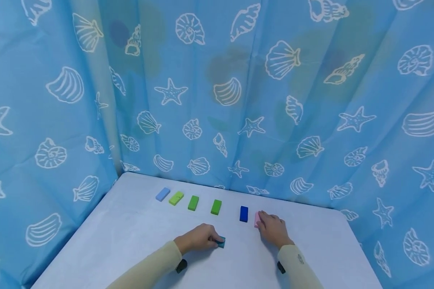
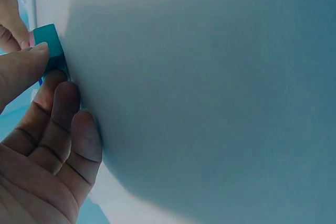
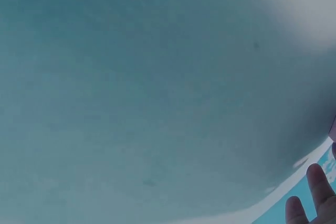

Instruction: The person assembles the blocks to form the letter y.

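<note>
Between thumb and index finger, my left hand (image 1: 201, 237) pinches a teal block (image 1: 221, 242) low over the white table. In the left wrist view the thumb lies on one face of this teal block (image 2: 48, 43), and the other fingers are bent beneath it. My right hand (image 1: 273, 229) holds a pink block (image 1: 256, 220) at its right side, with fingertips over its top. Only a sliver of the pink block (image 3: 333, 129) and a few fingers show at the right wrist view's edge. Just left of the pink block stands a dark blue block (image 1: 244, 214).
Along the far side of the white table (image 1: 137, 216) lie a light blue block (image 1: 162, 194), a yellow-green block (image 1: 176, 198), a green block (image 1: 193, 203) and another green block (image 1: 215, 207). A blue shell-patterned curtain (image 1: 209, 140) hangs behind and at the sides.
</note>
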The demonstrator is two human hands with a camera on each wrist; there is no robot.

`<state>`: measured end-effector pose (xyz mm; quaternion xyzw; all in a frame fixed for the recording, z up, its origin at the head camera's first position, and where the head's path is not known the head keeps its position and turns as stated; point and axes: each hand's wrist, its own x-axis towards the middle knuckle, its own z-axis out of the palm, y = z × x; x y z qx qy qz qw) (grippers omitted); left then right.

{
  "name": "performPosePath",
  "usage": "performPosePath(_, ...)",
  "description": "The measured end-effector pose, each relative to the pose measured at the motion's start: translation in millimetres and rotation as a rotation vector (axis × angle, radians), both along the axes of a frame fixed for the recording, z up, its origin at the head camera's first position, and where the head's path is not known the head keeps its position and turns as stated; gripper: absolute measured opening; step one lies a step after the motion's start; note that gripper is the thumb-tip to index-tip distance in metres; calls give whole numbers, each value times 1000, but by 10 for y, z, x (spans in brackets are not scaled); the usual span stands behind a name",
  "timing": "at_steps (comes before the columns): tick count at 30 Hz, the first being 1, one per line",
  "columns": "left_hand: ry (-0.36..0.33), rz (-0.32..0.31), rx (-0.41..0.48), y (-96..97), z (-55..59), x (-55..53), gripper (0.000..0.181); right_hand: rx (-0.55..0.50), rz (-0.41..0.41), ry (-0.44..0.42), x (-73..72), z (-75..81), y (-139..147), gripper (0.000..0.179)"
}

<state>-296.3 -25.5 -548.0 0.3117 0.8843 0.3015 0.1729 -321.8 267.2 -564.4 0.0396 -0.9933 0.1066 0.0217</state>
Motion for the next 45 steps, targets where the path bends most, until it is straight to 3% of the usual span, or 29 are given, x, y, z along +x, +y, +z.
performPosePath(6,6,-14,-8,35,26,-2,25,-59,16,-33,34,37,-32,54)
performPosePath(14,-3,-11,1,116,39,31,23,-276,-97,-123,44,95,-52,56)
performPosePath(27,-2,-27,-5,357,4,53,22,-377,-179,-256,31,129,-46,59)
performPosePath(34,13,-66,17,529,3,34,22,-432,-194,-260,25,79,-1,59)
performPosePath(45,30,-26,23,783,-45,23,24,-520,-240,-235,41,18,19,55)
